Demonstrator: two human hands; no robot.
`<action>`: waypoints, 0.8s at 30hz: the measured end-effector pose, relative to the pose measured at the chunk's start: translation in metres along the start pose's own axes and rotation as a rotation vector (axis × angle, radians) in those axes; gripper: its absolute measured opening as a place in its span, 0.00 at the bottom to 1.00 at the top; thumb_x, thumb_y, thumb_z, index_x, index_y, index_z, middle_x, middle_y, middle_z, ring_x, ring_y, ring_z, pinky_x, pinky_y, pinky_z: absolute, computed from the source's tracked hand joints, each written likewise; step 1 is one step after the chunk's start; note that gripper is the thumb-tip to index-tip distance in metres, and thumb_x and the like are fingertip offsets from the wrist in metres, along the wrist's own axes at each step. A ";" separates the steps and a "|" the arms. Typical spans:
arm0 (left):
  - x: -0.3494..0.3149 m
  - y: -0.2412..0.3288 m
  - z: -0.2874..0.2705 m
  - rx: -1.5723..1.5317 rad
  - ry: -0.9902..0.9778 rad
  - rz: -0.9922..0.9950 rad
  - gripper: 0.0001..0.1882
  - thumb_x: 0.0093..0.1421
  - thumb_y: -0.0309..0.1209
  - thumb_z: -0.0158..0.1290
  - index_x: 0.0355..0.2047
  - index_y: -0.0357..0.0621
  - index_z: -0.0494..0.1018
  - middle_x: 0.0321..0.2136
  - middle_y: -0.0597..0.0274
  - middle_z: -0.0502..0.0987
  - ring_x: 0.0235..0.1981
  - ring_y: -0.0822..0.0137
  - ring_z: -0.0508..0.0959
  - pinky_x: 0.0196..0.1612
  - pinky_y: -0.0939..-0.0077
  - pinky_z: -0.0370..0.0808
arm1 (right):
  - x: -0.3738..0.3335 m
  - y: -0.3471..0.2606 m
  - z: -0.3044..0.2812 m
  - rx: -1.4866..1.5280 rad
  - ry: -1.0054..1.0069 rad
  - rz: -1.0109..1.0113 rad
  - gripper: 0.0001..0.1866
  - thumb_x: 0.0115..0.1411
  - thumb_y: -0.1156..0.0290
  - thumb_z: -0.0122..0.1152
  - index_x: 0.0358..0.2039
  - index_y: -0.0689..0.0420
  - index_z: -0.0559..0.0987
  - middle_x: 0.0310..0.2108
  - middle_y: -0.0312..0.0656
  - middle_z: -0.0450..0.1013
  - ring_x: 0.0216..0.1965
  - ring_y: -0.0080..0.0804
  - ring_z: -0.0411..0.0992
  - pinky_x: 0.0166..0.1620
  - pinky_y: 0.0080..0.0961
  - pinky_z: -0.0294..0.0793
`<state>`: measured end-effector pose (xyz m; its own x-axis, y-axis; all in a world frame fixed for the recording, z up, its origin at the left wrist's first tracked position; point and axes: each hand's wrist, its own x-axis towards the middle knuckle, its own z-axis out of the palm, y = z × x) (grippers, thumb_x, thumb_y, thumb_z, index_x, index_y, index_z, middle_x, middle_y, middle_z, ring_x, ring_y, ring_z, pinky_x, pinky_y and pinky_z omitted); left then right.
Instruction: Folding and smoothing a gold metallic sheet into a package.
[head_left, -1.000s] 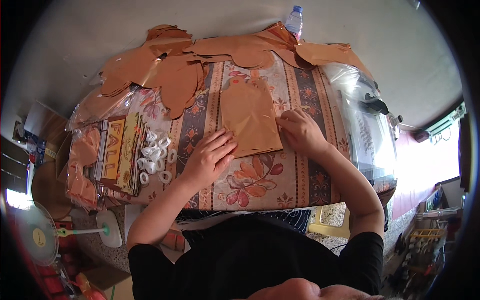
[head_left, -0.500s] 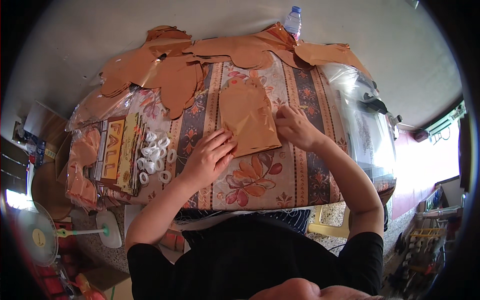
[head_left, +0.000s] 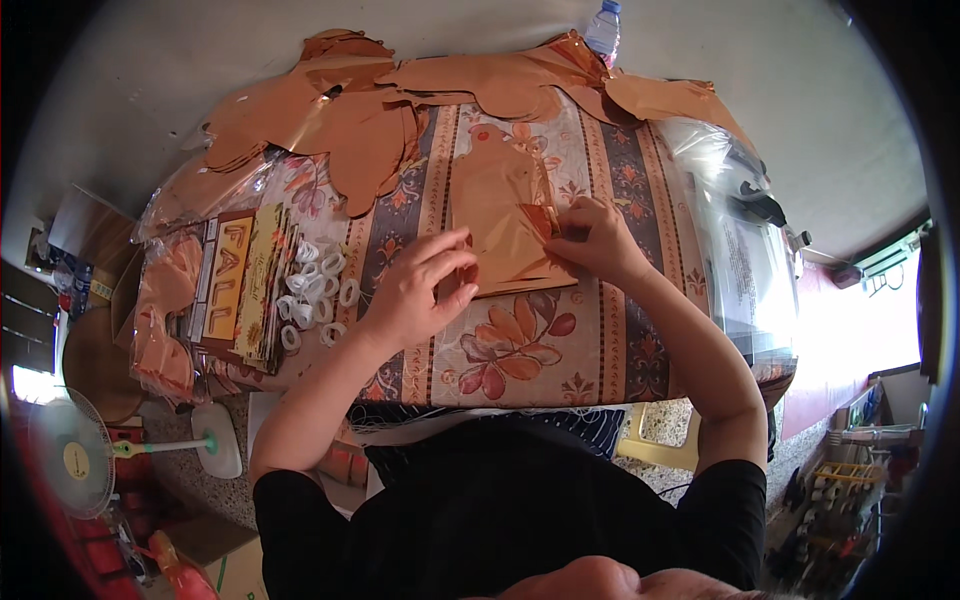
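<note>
A flat, folded copper-coloured foil balloon [head_left: 500, 215] lies in front of me on the patterned tablecloth. My right hand [head_left: 603, 243] pinches its right edge, where a small shiny reddish flap [head_left: 537, 218] is turned up. At the lower left edge of the foil is my left hand [head_left: 418, 292], thumb and fingers curved but apart, with nothing visible in it. Whether its fingertips touch the foil I cannot tell.
More flat copper foil balloons [head_left: 350, 140] spread along the table's far side, beside a water bottle [head_left: 603, 32]. Left are printed packets [head_left: 232, 285], white ribbon rings [head_left: 315, 285] and bagged pink foil [head_left: 165, 310]. Clear plastic bags [head_left: 735, 250] lie right. A fan [head_left: 75, 455] stands lower left.
My right hand has taken hold of the foil's right edge and turned up a flap. My left hand has lifted off the foil's surface, its fingers spreading. The view has shifted slightly.
</note>
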<state>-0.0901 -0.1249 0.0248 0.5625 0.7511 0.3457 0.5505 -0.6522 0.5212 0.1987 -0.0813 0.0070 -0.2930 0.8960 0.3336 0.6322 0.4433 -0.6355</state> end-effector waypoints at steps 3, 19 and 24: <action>0.009 -0.001 0.008 0.077 0.043 0.077 0.16 0.60 0.36 0.56 0.43 0.38 0.75 0.53 0.52 0.72 0.58 0.53 0.69 0.61 0.59 0.65 | -0.001 0.002 0.001 0.002 0.002 -0.007 0.15 0.42 0.62 0.72 0.27 0.58 0.82 0.25 0.40 0.72 0.32 0.39 0.72 0.41 0.35 0.70; 0.015 0.006 0.033 0.169 -0.241 0.216 0.27 0.64 0.36 0.49 0.62 0.40 0.63 0.63 0.52 0.62 0.68 0.53 0.56 0.67 0.54 0.54 | -0.002 0.003 -0.002 -0.038 -0.021 -0.018 0.19 0.40 0.61 0.73 0.32 0.57 0.82 0.27 0.39 0.72 0.35 0.37 0.71 0.43 0.33 0.69; 0.013 0.009 0.029 0.267 -0.340 0.242 0.33 0.65 0.44 0.46 0.66 0.44 0.55 0.67 0.52 0.55 0.70 0.54 0.50 0.69 0.54 0.48 | -0.002 0.005 -0.001 -0.089 0.013 -0.078 0.24 0.42 0.59 0.71 0.39 0.57 0.81 0.29 0.40 0.73 0.36 0.38 0.72 0.44 0.33 0.69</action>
<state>-0.0601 -0.1239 0.0116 0.8389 0.5274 0.1347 0.4926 -0.8409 0.2242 0.2035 -0.0810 0.0040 -0.3346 0.8584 0.3888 0.6696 0.5069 -0.5429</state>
